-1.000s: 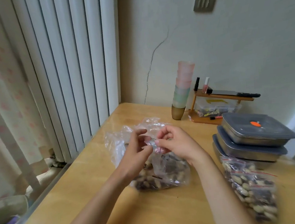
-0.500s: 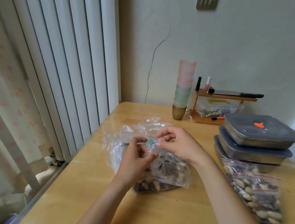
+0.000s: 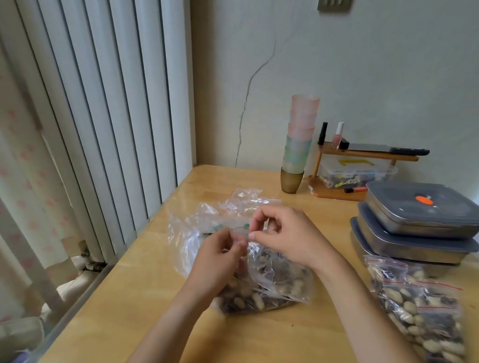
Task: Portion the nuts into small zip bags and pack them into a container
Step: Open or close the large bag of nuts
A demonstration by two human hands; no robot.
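A large clear plastic bag of mixed nuts [image 3: 272,287] lies on the wooden table [image 3: 146,326] in front of me. My left hand [image 3: 218,257] and my right hand [image 3: 285,235] meet above it, and both pinch the gathered neck of the bag, where a thin band or tie shows between the fingertips. Empty small zip bags [image 3: 242,201] lie crumpled just behind the hands. At the right, filled small zip bags with red seals [image 3: 414,305] lie in a pile. Behind them stand three stacked metal containers with grey lids [image 3: 424,218].
A stack of pastel plastic cups [image 3: 299,142] stands at the back by the cracked wall. A small wooden shelf [image 3: 363,168] to its right carries bottles and a clear box. White vertical blinds [image 3: 97,106] hang along the table's left edge.
Both hands stayed at the bag's neck and worked it with small finger movements. The camera view shifted slightly left.
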